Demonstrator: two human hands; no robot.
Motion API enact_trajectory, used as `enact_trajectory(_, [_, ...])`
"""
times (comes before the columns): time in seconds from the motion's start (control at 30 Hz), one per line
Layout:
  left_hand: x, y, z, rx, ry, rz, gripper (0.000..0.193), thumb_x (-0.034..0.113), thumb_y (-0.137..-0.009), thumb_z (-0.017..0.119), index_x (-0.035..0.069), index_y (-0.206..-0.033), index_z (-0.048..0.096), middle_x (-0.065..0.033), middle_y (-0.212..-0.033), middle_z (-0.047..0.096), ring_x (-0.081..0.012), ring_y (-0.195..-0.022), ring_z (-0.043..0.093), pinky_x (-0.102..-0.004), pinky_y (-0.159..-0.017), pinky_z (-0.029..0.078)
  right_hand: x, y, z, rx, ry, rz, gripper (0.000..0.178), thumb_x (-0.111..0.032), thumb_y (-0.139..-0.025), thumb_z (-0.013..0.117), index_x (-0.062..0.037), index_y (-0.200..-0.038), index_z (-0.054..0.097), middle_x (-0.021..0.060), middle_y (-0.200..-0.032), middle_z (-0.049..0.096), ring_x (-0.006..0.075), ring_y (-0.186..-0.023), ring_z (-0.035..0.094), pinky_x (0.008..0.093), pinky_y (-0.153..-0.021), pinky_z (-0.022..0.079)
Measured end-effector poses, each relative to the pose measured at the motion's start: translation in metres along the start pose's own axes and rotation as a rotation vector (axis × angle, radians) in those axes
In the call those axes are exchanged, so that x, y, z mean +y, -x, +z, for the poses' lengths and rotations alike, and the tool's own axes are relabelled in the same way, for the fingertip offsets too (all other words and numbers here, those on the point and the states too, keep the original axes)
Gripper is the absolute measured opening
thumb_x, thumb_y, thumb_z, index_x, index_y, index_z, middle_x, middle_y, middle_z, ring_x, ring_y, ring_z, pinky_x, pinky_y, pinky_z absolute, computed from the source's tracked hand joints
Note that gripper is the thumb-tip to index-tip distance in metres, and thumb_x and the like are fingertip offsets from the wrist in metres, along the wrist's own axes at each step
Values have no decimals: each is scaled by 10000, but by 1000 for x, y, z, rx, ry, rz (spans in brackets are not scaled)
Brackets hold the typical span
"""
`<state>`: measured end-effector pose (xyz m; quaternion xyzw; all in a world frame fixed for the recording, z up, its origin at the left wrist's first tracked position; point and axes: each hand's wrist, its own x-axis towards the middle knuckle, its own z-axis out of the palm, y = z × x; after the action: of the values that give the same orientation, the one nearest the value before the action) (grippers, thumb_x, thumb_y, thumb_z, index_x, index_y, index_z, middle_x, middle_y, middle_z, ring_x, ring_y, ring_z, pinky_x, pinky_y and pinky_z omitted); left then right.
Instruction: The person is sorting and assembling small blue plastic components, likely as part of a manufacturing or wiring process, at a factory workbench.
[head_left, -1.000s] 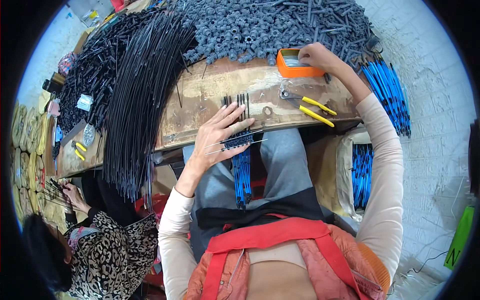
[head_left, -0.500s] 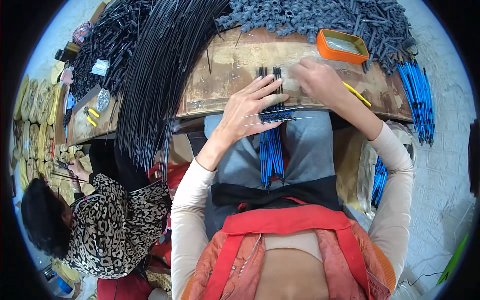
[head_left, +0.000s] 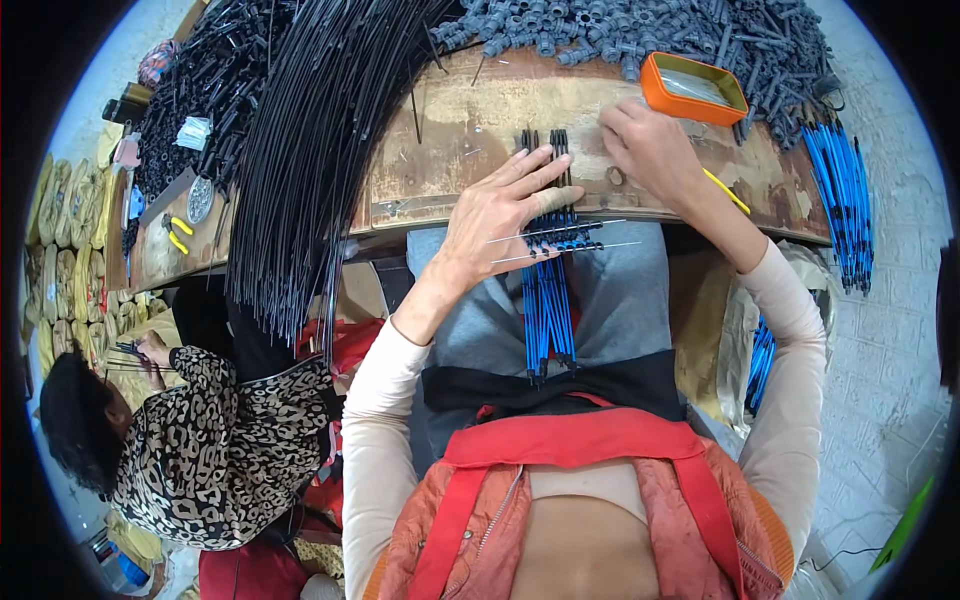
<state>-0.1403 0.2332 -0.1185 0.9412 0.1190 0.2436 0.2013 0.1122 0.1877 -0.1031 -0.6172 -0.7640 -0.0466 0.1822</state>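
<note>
My left hand [head_left: 500,212] lies palm down over a bundle of slim blue and black rods [head_left: 548,320], holding them across the table's front edge. Their black ends reach onto the tabletop; the blue lengths hang over my lap. Thin metal pins [head_left: 612,244] cross the bundle beside my little finger, sticking out to the right. My right hand [head_left: 645,148] is over the table, to the right of the rods and close in front of an orange tin [head_left: 657,95]. Its fingers are bent together, and whatever may be between them is too small to tell. Thin pale pieces lie inside the tin.
Long black rods [head_left: 310,170] sweep over the table's left part. Grey plastic fittings [head_left: 600,28] are heaped at the back. Yellow-handled pliers [head_left: 178,232] lie far left, another yellow handle [head_left: 728,192] right. Blue rods [head_left: 842,200] overhang the right edge. A co-worker [head_left: 220,440] sits at left.
My right hand, blurred before, has shifted slightly right and shows sharply. One metal pin now sticks out farther right from the bundle. My left hand stays on the rods.
</note>
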Motion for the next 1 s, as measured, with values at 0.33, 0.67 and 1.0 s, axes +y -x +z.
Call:
enact_trajectory(0.33, [-1, 1, 2, 19, -20, 4, 667, 326, -610, 796, 185, -1244, 644, -77, -1409, 525, -291, -1338, 448, -423, -1121, 378, -21, 12, 4, -21, -65, 13, 182, -80, -843, 602, -57, -1022, 618, 132, -906, 570, 362, -803, 620, 448, -689, 515])
enact_trajectory(0.67, [-1, -1, 1, -18, 4, 1, 550, 367, -755, 726, 167, -1261, 642, -96, -1427, 508, -303, -1354, 430, -435, -1146, 335, -17, 8, 8, -29, -96, -43, 340, -24, -827, 595, -49, -1164, 635, 133, -919, 557, 349, -823, 619, 443, -707, 515])
enact_trajectory(1.0, [-2, 2, 4, 35, 6, -5, 633, 332, -643, 809, 204, -1241, 645, -73, -1397, 535, -277, -1336, 452, -419, -1128, 375, -20, 8, 10, -36, -85, -64, 375, -4, -799, 596, -49, -1169, 632, 135, -924, 558, 338, -830, 625, 433, -717, 521])
